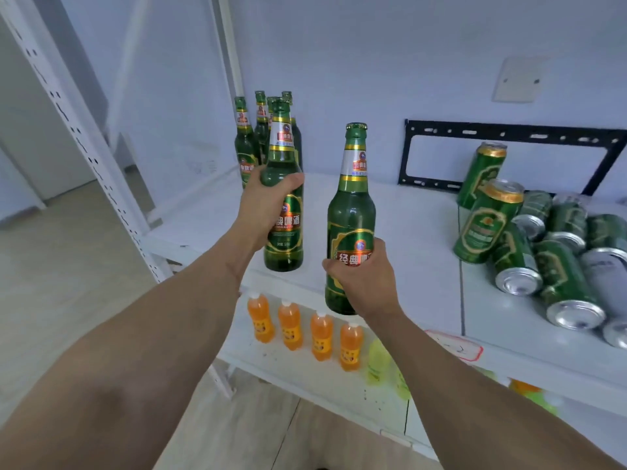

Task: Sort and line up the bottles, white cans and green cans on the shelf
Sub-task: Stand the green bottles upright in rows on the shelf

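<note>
A: White shelf (390, 212) against a pale wall — what are the hands doing?

B: Both are holding green bottles upright. Left hand (268, 201) is wrapping the left bottle (283, 184) at its shoulder, thumb across the front. That bottle's base is sitting near the shelf's front edge; can't tell if it's touching.

A: And the right?

B: Right hand (363, 276) is gripping the right bottle (351, 212) low on the body, fingers curling over the label. Its base is hanging in front of the shelf edge, not on it.

A: Other bottles?

B: Back bottles (246, 144) are standing clustered at the far left corner, just behind the left one.

A: Cans?

B: Green cans (529, 232) are piling up on the right, well apart from the hands — a few upright, most lying on their sides with bottoms facing out.

A: Anything else?

B: Orange bottles (305, 329) are standing in a row on the lower shelf (305, 378), yellow-green ones (378, 362) beside them. Black bracket (509, 157) is leaning on the wall behind the cans.
</note>
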Tool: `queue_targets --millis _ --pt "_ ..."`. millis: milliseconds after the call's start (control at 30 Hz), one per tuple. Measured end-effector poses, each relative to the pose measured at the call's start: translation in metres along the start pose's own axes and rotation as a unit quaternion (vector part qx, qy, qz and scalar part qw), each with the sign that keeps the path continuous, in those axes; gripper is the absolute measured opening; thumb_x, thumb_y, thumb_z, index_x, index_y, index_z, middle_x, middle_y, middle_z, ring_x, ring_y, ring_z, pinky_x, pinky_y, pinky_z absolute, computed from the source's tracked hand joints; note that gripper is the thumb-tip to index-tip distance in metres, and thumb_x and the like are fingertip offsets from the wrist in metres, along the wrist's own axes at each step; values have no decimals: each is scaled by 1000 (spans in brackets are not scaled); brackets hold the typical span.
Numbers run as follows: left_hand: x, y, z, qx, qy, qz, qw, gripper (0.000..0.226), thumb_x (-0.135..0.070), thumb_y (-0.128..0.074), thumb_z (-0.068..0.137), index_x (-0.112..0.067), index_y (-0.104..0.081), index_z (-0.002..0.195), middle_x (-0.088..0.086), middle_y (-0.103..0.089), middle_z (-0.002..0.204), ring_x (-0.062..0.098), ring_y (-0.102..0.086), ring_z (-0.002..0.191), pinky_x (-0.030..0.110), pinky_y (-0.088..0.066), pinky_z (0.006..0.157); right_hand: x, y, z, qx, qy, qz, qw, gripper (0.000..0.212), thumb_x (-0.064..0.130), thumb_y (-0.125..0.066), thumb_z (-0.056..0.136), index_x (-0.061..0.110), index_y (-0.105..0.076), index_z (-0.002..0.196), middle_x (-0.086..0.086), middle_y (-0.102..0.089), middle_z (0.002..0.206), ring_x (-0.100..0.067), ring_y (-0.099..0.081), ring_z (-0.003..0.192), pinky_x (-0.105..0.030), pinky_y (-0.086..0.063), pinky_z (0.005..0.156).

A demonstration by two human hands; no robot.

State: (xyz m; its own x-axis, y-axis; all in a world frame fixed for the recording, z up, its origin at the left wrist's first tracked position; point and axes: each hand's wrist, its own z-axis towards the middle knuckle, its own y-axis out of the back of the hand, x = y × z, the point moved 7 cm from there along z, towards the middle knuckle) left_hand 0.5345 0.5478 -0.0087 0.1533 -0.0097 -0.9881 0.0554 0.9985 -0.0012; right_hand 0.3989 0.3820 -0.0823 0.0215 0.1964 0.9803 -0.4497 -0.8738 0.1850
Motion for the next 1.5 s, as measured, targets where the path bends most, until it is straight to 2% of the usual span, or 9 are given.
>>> queue_targets --millis 200,333,433,533,733,933,1167,1267,1500 --pt "21 35 88 -25 6 7 1000 33 -26 -78 79 -32 -55 101 -6 -70 96 10 -72 79 27 -56 64 -2 -64 78 6 -13 16 1000 59 30 -83 71 28 -44 115 12 -60 95 -3 -61 83 -17 -45 61" --pt "38 61 142 -34 15 1 999 38 -28 -81 74 -35 -57 103 -4 -72 102 18 -72 89 38 -59 79 -1 -98 119 5 -14 5 1000 60 29 -84 71 26 -45 116 12 -59 96 -2 -60 84 -17 -45 62" --pt "46 76 181 -31 10 2 999 41 -25 -80 77 -34 -57 109 -5 -71 101 17 -72 90 37 -59 79 3 -120 145 2 -16 -9 1000 60 28 -84 71 26 -44 117 12 -59 95 -1 -60 84 -16 -44 61" --pt "54 86 219 -12 4 2 1000 42 -22 -78 79 -33 -57 113 -7 -70 101 16 -70 90 33 -57 75 5 -143 168 -10 -22 -14 1000 60 27 -84 73 27 -43 116 15 -57 94 1 -58 81 -13 -42 60" --pt "71 101 281 61 8 30 998 53 -31 -78 72 -33 -56 120 -5 -70 108 20 -69 99 49 -55 91 10 -184 192 -75 -41 -14 996 61 26 -84 72 27 -44 117 13 -58 95 -1 -59 83 -14 -43 62" --pt "88 108 300 146 20 20 989 60 -37 -78 63 -32 -55 118 -3 -70 107 22 -69 98 50 -55 90 19 -219 195 -151 -48 -24 987 58 26 -83 72 27 -45 116 13 -59 93 0 -59 81 -14 -43 62" --pt "102 116 309 178 31 -13 983 57 -39 -79 58 -36 -57 111 2 -69 111 26 -69 100 53 -55 89 27 -239 186 -186 -46 -44 980 62 27 -83 73 28 -42 119 15 -58 95 0 -58 83 -13 -43 63" --pt "103 118 311 198 33 -20 979 63 -38 -79 57 -33 -56 116 1 -69 113 24 -69 101 50 -56 90 26 -244 185 -190 -42 -50 980 62 26 -83 73 28 -41 118 15 -58 93 -1 -59 82 -13 -43 63" --pt "104 124 312 259 17 16 965 62 -34 -80 73 -29 -51 127 -2 -65 122 21 -64 110 48 -52 97 18 -254 187 -189 -37 -48 980 66 27 -83 73 24 -41 124 16 -57 93 0 -58 83 -11 -42 64"
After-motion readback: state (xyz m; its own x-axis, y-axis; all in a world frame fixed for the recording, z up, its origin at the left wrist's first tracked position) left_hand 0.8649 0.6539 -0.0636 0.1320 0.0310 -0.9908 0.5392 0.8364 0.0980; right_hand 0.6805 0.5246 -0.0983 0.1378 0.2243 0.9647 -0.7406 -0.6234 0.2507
